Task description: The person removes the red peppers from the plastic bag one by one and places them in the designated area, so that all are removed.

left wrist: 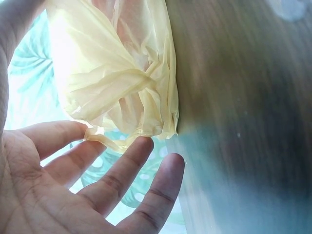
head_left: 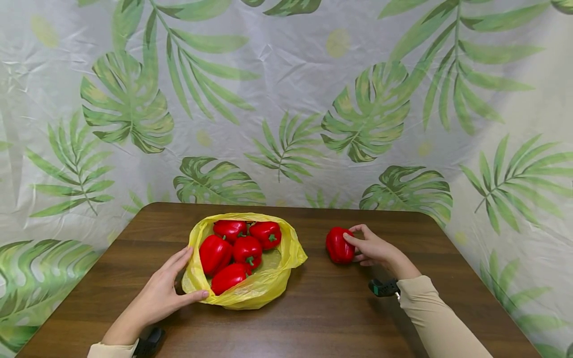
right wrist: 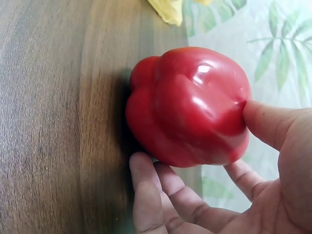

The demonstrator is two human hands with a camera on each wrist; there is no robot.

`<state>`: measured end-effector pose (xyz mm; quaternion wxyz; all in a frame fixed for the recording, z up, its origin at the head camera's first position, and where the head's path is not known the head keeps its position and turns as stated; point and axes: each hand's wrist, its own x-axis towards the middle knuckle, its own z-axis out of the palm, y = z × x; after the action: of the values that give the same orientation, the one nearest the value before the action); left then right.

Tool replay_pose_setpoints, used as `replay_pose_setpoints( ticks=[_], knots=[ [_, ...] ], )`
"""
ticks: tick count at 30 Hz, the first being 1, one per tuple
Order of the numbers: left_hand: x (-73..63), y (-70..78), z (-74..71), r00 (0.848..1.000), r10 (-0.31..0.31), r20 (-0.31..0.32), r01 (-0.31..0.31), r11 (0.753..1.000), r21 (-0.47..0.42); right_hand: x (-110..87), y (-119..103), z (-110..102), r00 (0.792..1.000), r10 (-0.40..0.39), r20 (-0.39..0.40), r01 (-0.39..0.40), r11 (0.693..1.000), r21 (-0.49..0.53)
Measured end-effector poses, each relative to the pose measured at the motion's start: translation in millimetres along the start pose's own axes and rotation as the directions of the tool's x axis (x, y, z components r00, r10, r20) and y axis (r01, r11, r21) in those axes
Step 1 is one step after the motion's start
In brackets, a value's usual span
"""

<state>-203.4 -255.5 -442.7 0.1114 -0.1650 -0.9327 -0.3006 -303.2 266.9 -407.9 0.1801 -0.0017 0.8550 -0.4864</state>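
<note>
On the table's right side, my right hand [head_left: 378, 252] holds a red bell pepper [head_left: 340, 245] between thumb and fingers. Up close in the right wrist view, the thumb presses one side of the glossy bell pepper [right wrist: 195, 107], with fingers beneath and beside it. A yellow plastic bag [head_left: 264, 293] stands left of centre, its mouth wide. Several red bell peppers [head_left: 216, 254] lie inside it. My left hand [head_left: 163, 291] rests against the bag's left side, thumb at the near rim. In the left wrist view, its fairly straight, spread fingers [left wrist: 119, 178] touch the thin plastic.
The brown wooden table [head_left: 322, 318] carries all of this. Behind it hangs a pale cloth [head_left: 291, 89] printed with green leaves. Dark bands [head_left: 384, 287] with small devices sit on both wrists.
</note>
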Motion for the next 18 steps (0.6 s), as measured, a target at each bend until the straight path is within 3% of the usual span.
replay_pose_setpoints(
  ticks=[18],
  knots=[
    [-0.2, -0.1, -0.1, 1.0, 0.005, -0.003, -0.005, 1.0, 0.015, 0.0, -3.6, 0.1, 1.0, -0.002, 0.018, 0.003, 0.999, -0.045]
  ],
)
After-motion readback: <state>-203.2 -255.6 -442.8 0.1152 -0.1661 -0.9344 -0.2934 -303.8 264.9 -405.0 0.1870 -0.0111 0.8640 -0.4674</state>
